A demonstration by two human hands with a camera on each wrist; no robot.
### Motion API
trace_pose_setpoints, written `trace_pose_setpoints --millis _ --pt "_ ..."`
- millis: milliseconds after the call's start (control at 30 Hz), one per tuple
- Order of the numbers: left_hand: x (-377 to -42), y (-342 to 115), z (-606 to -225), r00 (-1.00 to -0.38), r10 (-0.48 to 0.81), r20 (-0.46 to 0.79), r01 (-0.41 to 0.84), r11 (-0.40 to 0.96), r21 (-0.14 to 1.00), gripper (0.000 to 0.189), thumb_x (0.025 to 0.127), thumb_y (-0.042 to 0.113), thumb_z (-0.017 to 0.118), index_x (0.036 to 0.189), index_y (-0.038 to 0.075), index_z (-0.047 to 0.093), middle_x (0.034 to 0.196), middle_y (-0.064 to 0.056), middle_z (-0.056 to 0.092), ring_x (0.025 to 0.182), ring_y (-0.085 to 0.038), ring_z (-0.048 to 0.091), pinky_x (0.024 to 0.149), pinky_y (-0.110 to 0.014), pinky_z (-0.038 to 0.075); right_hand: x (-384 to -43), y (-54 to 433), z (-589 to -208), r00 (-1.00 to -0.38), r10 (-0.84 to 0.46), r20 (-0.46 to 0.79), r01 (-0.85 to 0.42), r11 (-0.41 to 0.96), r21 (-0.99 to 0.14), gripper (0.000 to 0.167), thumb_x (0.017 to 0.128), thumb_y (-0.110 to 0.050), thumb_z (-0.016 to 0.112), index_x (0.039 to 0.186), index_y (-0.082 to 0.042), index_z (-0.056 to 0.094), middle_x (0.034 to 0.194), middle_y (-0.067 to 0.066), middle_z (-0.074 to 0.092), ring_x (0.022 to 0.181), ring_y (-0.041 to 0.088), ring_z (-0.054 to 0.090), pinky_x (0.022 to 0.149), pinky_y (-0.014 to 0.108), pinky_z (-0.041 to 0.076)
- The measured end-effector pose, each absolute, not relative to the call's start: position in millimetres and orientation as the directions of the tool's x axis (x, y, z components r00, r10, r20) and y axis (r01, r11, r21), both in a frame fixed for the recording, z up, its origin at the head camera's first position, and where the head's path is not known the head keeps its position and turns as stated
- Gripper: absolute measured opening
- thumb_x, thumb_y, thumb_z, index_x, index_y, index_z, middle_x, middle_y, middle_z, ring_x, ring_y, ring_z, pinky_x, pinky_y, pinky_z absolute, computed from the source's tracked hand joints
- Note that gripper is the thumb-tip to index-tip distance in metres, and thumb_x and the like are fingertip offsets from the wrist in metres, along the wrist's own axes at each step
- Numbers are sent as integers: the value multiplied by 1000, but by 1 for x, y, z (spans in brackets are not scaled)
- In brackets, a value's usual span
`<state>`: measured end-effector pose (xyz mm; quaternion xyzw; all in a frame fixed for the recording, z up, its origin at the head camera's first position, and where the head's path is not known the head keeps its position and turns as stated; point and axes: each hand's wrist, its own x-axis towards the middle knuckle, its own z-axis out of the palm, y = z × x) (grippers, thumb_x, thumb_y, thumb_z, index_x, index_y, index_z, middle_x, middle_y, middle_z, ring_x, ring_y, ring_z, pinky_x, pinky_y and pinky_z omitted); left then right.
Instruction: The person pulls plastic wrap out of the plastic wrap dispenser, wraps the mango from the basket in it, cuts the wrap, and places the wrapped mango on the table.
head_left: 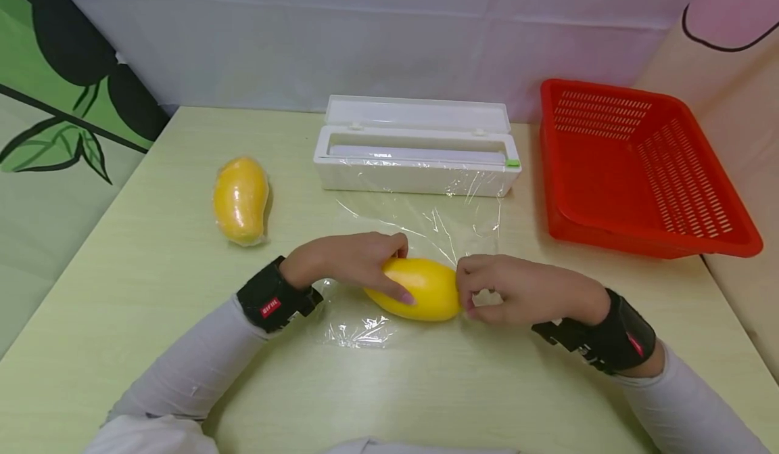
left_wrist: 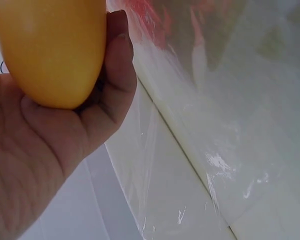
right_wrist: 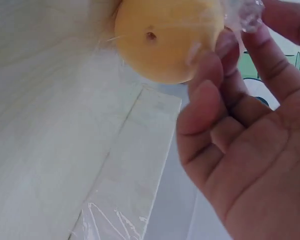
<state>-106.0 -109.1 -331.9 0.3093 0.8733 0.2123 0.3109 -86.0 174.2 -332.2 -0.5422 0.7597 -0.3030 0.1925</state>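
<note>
A smooth yellow mango [head_left: 429, 285] lies on a sheet of clear cling film [head_left: 359, 332] in the middle of the table. My left hand [head_left: 359, 261] grips it from the left, its thumb across the front. At the mango's right end, my right hand [head_left: 526, 290] pinches a bunched bit of film between thumb and fingertips, seen in the right wrist view as a crumpled clump [right_wrist: 251, 16]. Film lies over that end of the fruit there. The sheet runs back to a white cling film dispenser [head_left: 416, 178] with its lid up.
Back left on the table [head_left: 152, 291] sits a second mango [head_left: 240, 200] wrapped in film. A red plastic basket [head_left: 645, 237] with slotted sides stands at the right rear. Behind the dispenser hangs a pale cloth [head_left: 365, 48]. A green slider [head_left: 513, 164] sits at the dispenser's right end.
</note>
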Motion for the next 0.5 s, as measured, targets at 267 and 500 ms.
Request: trace_pose_setpoints --millis 267,500 --pt "-107 -108 -335 -610 680 -406 426 714 556 62 80 61 73 112 13 51 89 0 58 81 -15 56 72 -29 45 -89 171 -340 -433 -896 97 -671 249 -699 15 94 -12 69 91 -26 62 129 -4 55 122 17 49 100 35 48" --pt "-108 -107 -336 -603 710 -365 460 683 567 52 84 56 72 108 12 57 90 1 58 83 -15 54 73 -29 45 -95 169 -344 -509 -859 49 -587 306 -749 4 100 -17 61 97 -20 60 137 -5 59 124 15 56 102 36 47"
